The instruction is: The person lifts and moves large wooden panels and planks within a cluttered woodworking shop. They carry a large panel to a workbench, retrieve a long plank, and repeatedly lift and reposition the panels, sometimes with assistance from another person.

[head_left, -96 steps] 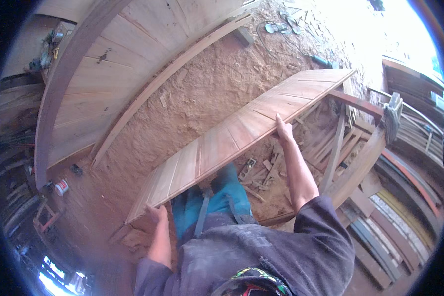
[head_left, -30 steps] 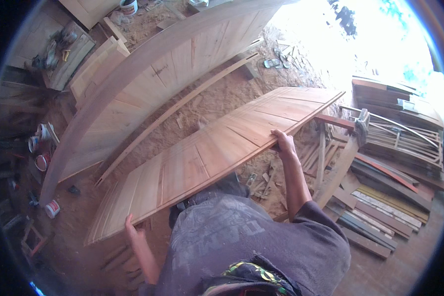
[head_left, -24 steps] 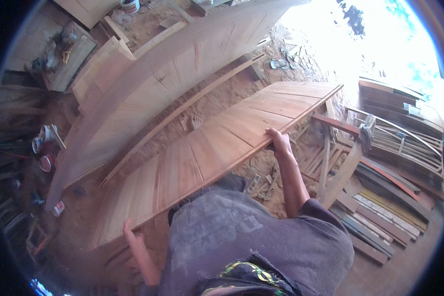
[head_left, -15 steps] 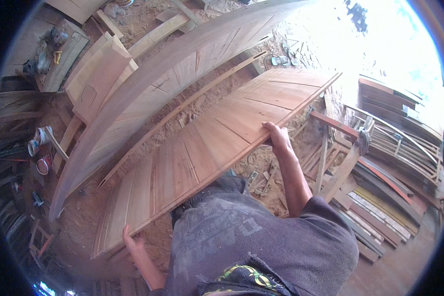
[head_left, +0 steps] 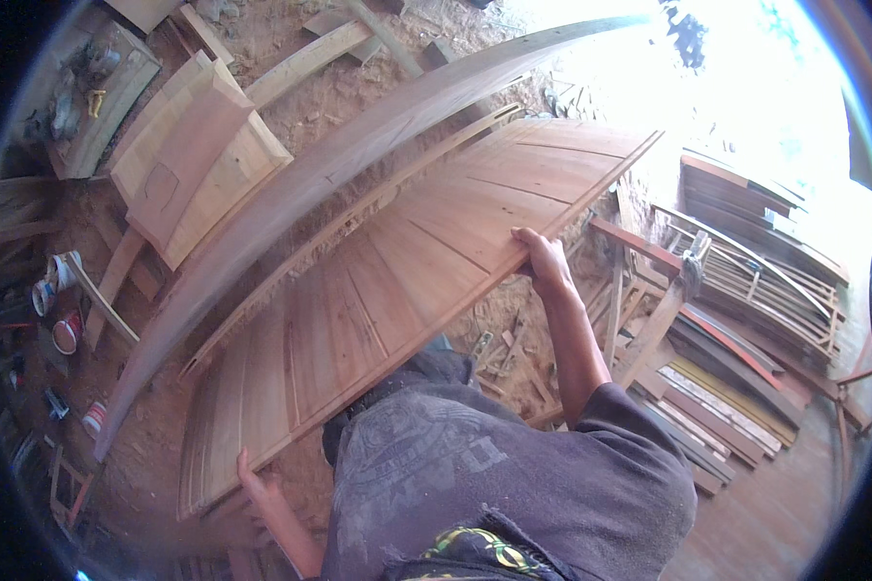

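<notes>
A long panelled wooden door (head_left: 388,300), planked with grooves between the boards, slants in front of my body. My left hand (head_left: 259,482) grips its near edge close to the lower left corner, thumb on the upper face. Farther along the same edge, my right hand (head_left: 545,259) is closed round it, thumb on top and fingers out of sight beneath. Just beyond the door runs a narrow slotted wooden strip (head_left: 358,210). A large wooden panel (head_left: 349,131) stands past it, seen almost edge-on and bowed by the lens.
Stacked light boards (head_left: 199,155) lie at the far left, near paint buckets (head_left: 58,281). To the right are a wooden trestle (head_left: 664,324), a pile of planks (head_left: 717,407) and slatted frames (head_left: 765,286). Sawdust and offcuts (head_left: 513,353) cover the floor.
The far panel has tilted, so its planked face is now mostly hidden. The held door has shifted slightly, with both hands keeping their places on its edge. The view has moved a little.
</notes>
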A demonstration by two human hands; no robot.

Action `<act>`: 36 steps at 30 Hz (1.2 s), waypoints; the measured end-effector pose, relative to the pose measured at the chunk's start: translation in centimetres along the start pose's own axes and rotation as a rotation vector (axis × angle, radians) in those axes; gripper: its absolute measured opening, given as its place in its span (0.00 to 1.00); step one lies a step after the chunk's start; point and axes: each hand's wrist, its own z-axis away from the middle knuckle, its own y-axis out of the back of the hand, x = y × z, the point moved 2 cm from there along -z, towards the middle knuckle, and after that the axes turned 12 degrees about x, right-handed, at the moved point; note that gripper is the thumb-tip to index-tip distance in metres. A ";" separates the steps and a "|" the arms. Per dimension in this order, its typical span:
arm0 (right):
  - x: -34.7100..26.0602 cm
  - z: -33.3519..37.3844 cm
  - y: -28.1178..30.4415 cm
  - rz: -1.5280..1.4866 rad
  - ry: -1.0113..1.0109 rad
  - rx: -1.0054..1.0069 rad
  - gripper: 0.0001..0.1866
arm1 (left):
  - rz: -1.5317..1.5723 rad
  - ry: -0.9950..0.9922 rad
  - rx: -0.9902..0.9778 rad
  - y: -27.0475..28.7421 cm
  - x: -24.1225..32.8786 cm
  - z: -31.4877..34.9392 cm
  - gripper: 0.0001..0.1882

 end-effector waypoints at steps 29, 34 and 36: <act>-0.3 -1.6 -5.3 0.090 -0.084 -0.013 0.22 | 0.042 0.022 -0.063 -0.1 3.0 -3.0 0.26; 0.1 -2.1 -5.4 0.086 -0.076 -0.004 0.21 | -0.004 -0.023 -0.079 -0.4 3.0 -3.1 0.29; 0.1 -2.3 -5.6 0.081 -0.081 0.000 0.21 | 0.019 0.004 -0.054 -0.5 3.0 -3.4 0.29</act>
